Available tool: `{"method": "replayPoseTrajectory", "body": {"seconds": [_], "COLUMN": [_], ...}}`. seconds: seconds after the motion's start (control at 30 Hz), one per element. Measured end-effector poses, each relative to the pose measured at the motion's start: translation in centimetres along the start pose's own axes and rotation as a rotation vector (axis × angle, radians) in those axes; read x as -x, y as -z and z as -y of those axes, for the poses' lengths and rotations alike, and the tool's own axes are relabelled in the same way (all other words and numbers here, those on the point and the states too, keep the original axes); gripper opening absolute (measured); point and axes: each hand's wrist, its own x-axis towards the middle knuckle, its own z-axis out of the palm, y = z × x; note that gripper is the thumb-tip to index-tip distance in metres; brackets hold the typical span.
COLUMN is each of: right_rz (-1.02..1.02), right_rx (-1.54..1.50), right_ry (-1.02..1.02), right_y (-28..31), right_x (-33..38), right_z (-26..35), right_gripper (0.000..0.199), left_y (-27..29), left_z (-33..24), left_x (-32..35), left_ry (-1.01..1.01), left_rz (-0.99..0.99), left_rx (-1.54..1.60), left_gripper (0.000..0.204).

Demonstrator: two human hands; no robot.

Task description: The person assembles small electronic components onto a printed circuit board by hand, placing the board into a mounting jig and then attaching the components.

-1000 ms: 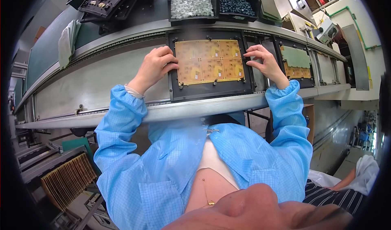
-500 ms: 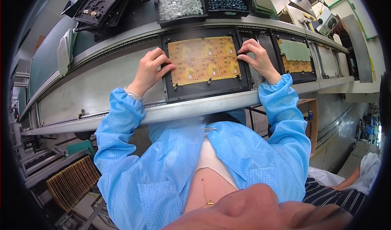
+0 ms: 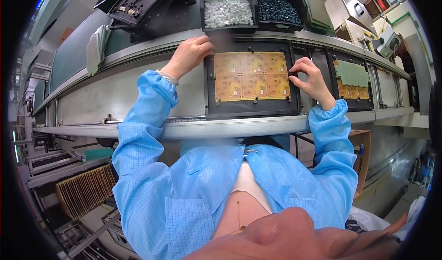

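Note:
A yellow circuit board panel (image 3: 252,77), divided into several sections, lies flat in a black carrier tray (image 3: 251,111) on the conveyor in front of me. Small black clips stand around the panel's edges. My left hand (image 3: 189,56) is over the upper left corner of the carrier, its fingers stretched forward and off the panel; I see nothing held in it. At the right edge of the panel, my right hand (image 3: 313,79) has its thumb and forefinger curved with a gap between them, close to an edge clip. Contact there is hard to make out.
Behind the conveyor rail (image 3: 152,48) stand a bin of white parts (image 3: 228,9) and a bin of dark parts (image 3: 278,7). Stacked black trays (image 3: 140,4) sit far left. A second carrier (image 3: 355,103) with a green-covered panel is at right. A cloth (image 3: 96,50) hangs left.
My left hand has left the panel's left edge and moved up to the carrier's far corner. My right hand stays by the right edge. The whole view has shifted a little.

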Motion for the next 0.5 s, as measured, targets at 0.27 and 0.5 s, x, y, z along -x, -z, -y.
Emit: {"method": "replayPoseTrajectory", "body": {"seconds": [0.27, 0.5], "right_rz": [-0.015, -0.109], "right_rx": [0.11, 0.483], "right_ry": [-0.072, -0.113], "right_y": [-0.5, -2.5], "right_x": [-4.8, -6.2], "right_z": [-0.9, -2.5], "right_gripper": [0.022, 0.011], "left_y": [0.3, 0.0], "left_z": [1.4, -0.5], "left_x": [-0.2, -0.1], "left_ry": [-0.177, -0.189], "left_rz": [0.074, -0.006], "left_rx": [-0.1, -0.08], "left_gripper": [0.013, 0.017]}}
